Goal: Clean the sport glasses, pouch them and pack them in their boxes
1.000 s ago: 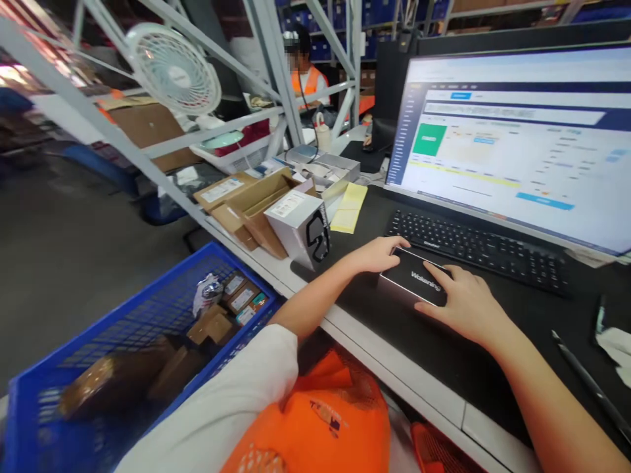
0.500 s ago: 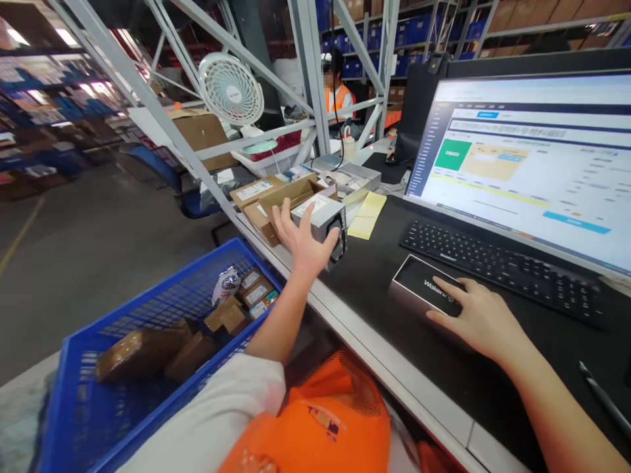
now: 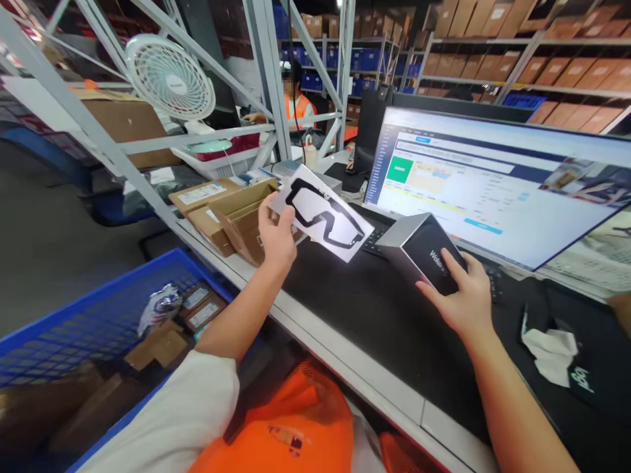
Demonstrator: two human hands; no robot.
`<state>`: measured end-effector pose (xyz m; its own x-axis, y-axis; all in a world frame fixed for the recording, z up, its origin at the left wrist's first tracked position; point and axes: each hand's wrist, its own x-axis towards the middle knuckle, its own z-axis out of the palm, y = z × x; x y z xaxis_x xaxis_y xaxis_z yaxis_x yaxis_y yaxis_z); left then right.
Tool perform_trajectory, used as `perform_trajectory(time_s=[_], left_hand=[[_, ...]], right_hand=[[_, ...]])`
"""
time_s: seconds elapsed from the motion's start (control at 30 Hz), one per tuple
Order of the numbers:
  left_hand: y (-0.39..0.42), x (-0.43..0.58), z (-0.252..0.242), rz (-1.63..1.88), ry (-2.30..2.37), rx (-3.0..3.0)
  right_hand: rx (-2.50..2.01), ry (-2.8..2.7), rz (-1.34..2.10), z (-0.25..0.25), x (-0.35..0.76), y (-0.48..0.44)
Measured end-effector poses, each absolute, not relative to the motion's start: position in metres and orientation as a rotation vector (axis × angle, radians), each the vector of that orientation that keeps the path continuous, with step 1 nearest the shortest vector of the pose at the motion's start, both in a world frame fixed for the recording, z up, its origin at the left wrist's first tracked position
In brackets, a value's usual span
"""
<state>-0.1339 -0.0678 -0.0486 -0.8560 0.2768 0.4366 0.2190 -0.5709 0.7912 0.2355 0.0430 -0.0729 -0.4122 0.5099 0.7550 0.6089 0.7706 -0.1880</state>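
My left hand (image 3: 279, 231) grips one end of a pale box (image 3: 315, 209) printed with a black outline of goggle-like glasses. The box is held tilted above the desk, its printed face turned toward me. In my right hand (image 3: 466, 297) is a dark box with silver sides (image 3: 422, 255) and white lettering on top, lifted and tilted in front of the monitor. The two boxes are apart. Just beyond my left hand, an open brown carton (image 3: 241, 213) lies at the desk's left edge.
A black keyboard (image 3: 374, 240) lies partly hidden behind the boxes, below a lit monitor (image 3: 493, 177). A blue crate (image 3: 98, 302) with packages stands at lower left. Crumpled white paper (image 3: 551, 355) lies at right. A fan (image 3: 170, 77) hangs on the metal frame; a person in an orange vest (image 3: 298, 108) sits beyond.
My right hand has lifted the dark box off the desk and tilted it. My left hand has turned the pale box so its glasses print shows. The view has swung right.
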Motion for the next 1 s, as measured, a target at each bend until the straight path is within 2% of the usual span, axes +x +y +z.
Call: perform_trajectory(time_s=[0.1,0.2,0.37,0.6,0.8,1.0], left_hand=[[-0.022,-0.119,-0.044,2.391,1.047,0.342],[0.009,-0.099,-0.054,2.028,1.044,0.091],[0.020,-0.086,-0.085,1.822,1.067,0.052],[0.022,-0.115,-0.096,1.884,1.096,0.051],[0.023,-0.115,-0.097,1.852,1.105,0.093],[0.013,-0.111,-0.092,2.003,1.152,0.339]], right_hand=[[-0.818,-1.947,-0.207,-0.073,0.240,0.047],[-0.738,-1.927,-0.247,-0.076,0.235,0.042],[-0.752,-2.053,-0.296,-0.082,0.220,0.032],[-0.892,-2.220,-0.360,-0.080,0.217,0.030],[-0.834,-2.265,-0.225,-0.083,0.211,0.019],[-1.018,-2.400,-0.377,-0.080,0.210,0.013]])
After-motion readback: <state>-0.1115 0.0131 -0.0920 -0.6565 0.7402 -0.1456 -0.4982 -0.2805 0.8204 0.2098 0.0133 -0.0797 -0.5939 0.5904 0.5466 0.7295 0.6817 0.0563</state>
